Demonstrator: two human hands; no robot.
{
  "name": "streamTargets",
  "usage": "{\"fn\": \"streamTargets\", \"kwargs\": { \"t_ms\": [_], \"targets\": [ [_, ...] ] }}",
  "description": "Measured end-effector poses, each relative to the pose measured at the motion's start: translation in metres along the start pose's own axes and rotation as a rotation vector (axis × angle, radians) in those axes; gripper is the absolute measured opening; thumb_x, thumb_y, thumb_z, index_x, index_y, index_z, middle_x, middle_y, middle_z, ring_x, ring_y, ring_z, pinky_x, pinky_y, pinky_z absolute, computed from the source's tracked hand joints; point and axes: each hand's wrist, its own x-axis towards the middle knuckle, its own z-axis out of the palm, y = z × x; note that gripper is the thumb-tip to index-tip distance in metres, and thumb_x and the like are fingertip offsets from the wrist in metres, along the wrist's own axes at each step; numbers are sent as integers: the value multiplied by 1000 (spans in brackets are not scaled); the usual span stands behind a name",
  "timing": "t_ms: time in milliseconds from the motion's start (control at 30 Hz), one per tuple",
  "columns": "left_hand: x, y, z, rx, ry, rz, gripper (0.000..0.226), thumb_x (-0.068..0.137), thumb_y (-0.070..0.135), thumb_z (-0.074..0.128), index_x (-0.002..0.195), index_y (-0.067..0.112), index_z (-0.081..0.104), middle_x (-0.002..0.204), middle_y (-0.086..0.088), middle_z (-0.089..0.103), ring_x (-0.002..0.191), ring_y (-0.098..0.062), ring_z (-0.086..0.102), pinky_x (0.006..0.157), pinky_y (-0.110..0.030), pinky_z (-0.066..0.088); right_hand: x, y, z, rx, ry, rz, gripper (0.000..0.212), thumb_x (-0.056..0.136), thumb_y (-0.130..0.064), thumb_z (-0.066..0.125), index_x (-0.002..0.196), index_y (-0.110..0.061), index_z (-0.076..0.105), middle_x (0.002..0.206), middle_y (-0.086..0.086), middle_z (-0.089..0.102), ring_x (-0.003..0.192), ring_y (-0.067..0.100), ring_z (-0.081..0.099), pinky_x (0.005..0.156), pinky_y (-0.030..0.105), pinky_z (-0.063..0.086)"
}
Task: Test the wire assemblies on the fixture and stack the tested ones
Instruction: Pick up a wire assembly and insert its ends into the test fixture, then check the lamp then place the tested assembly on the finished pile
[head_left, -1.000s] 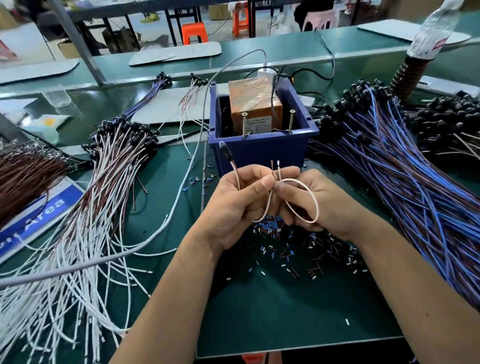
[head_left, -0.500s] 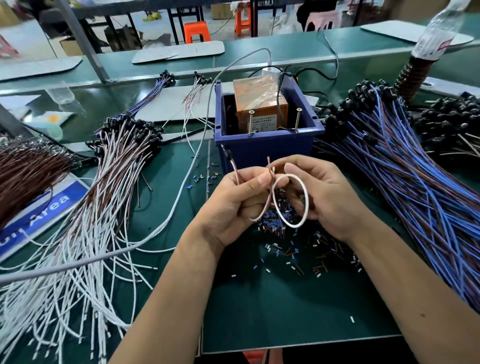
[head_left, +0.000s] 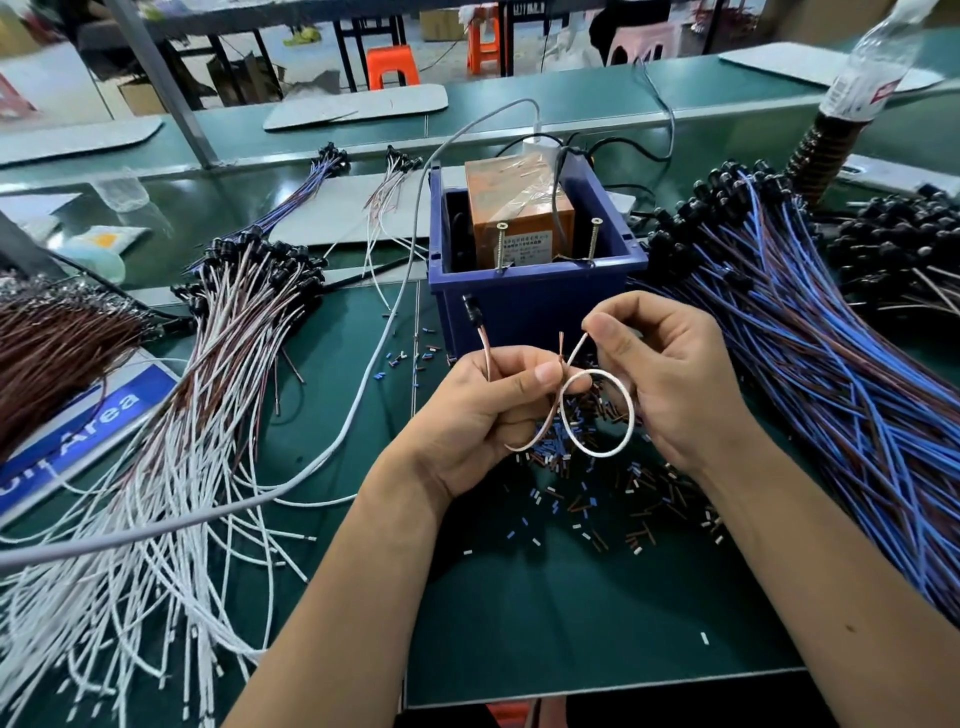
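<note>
Wire assembly (head_left: 597, 415), a thin white-and-pink pair with a small black connector (head_left: 471, 306) at one end, is held up over the green worktop (head_left: 571, 623), just in front of the blue bin (head_left: 535, 306) that houses the test fixture (head_left: 519, 218). The left hand (head_left: 483, 410) pinches the pink lead between thumb and forefinger, the connector standing above its knuckles. The right hand (head_left: 670, 374) pinches the white lead near its free end, fingers curled.

Compared with a second ago, both hands have lifted a little toward the bin, and the right hand has drawn its wire end up and away from the left, so the two stripped tips, earlier side by side, now stand apart; the slack has closed into a round loop hanging between the hands. That spread looks like preparation for touching each tip to one of the two screws (head_left: 503, 244) standing on the bin's front rim, so the test itself seems about to begin, not yet done.

White-and-brown assemblies (head_left: 208, 415) lie heaped to the left, blue-and-brown ones (head_left: 831, 389) to the right; which heap is the tested one I cannot tell. Snipped insulation bits (head_left: 597, 499) litter the worktop under the hands.
</note>
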Motion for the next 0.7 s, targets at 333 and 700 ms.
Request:
{"fn": "streamTargets", "kwargs": {
  "t_ms": [333,700],
  "targets": [
    [-1,3,1,-54,74,109,25,95,13,56,80,12,76,56,11,48,43,4,23,37,-8,21,2,1,-6,127,162,-39,15,98,-28,70,100,-13,69,64,1,53,45,11,38,36,21,31],
    [0,3,6,7,94,190,25,97,9,55,79,16,70,53,11,42,43,2,27,40,-11,24,-4,2,13,220,-114,89,18,84,-26,82,94,-12,80,77,34,58,64,28,51,65,36,45]
  ]
}}
